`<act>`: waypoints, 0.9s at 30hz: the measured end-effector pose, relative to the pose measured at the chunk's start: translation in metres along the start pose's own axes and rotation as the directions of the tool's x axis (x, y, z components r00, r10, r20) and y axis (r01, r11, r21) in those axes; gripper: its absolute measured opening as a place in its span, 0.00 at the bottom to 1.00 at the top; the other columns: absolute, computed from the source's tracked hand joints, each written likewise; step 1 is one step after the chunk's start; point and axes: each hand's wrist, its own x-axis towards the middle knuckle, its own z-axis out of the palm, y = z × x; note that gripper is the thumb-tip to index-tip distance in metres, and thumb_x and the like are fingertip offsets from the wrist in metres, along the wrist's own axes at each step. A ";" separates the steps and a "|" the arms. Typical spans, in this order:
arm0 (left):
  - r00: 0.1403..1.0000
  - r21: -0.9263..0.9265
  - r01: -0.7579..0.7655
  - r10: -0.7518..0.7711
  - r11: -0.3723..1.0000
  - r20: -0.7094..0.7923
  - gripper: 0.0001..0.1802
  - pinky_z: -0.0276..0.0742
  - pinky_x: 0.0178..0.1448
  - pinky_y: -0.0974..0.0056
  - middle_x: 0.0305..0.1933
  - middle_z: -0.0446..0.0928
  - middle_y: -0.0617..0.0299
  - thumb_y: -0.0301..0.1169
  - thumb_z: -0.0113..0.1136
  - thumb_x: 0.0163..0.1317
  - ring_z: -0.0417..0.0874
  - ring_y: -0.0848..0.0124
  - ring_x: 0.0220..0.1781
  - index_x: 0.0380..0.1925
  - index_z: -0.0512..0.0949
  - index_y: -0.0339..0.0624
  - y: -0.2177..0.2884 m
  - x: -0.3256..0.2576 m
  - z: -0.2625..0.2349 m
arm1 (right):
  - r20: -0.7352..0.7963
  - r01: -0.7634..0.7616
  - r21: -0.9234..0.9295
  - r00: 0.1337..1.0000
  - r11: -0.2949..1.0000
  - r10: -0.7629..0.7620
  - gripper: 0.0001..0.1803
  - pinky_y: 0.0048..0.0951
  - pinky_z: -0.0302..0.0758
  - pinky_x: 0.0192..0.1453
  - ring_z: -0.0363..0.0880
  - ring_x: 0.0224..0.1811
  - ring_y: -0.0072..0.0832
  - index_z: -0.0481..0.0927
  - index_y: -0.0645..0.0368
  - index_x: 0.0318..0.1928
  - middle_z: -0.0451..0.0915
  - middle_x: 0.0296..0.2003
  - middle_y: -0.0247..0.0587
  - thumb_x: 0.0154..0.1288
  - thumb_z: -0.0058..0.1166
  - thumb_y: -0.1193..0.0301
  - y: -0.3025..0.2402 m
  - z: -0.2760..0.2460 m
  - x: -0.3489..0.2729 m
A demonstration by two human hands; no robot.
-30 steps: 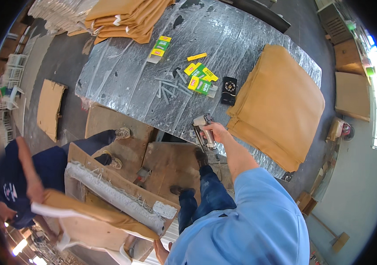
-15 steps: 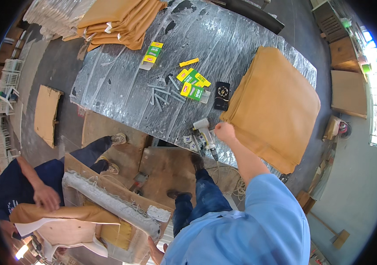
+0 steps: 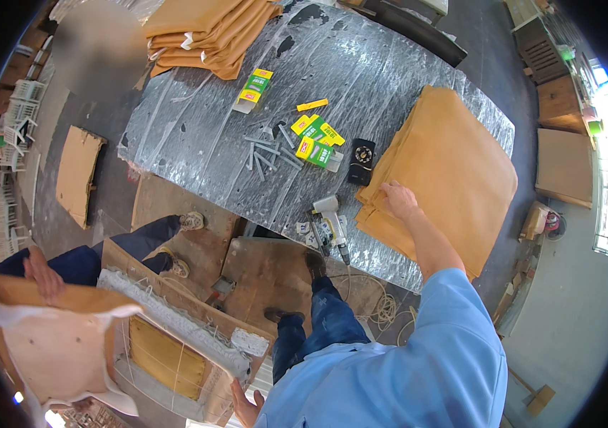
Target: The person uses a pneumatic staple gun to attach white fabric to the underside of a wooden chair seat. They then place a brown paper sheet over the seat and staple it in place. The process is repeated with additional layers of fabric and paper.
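My right hand point(image 3: 399, 201) lies on the left part of a stack of folded tan leather-like sheets point(image 3: 454, 171), its fingers loosely stretched on the top sheet. Low in the view, my left hand point(image 3: 245, 408) has its fingers apart at the right end of a wooden furniture frame point(image 3: 208, 408) with white padding point(image 3: 168, 310). Between the stack and the table's near edge lies a pneumatic staple gun point(image 3: 331, 217). A black phone-like device point(image 3: 362, 161) sits beside the stack's left edge.
Green-and-yellow boxes point(image 3: 315, 151) and loose grey staple strips point(image 3: 270, 154) lie on the plastic-wrapped table point(image 3: 204, 150). More tan sheets point(image 3: 211, 32) are piled at the far left. A co-worker's hand point(image 3: 46, 277) holds a tan-and-white upholstered panel point(image 3: 54, 349). A hose point(image 3: 384, 308) coils on the floor.
My right hand has moved from the stack's near-left edge up onto its top. The co-worker's panel has lifted and shifted left off the frame. My left hand has barely moved.
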 end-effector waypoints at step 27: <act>0.817 0.006 -0.499 0.473 0.866 -0.329 0.23 0.59 0.90 0.38 0.87 0.65 0.44 0.32 0.69 0.72 0.59 0.38 0.90 0.66 0.85 0.44 0.005 0.039 0.019 | 0.051 -0.198 0.976 0.617 0.093 0.785 0.26 0.55 0.90 0.47 0.88 0.53 0.48 0.83 0.67 0.67 0.86 0.59 0.50 0.75 0.61 0.64 0.060 -0.047 -0.123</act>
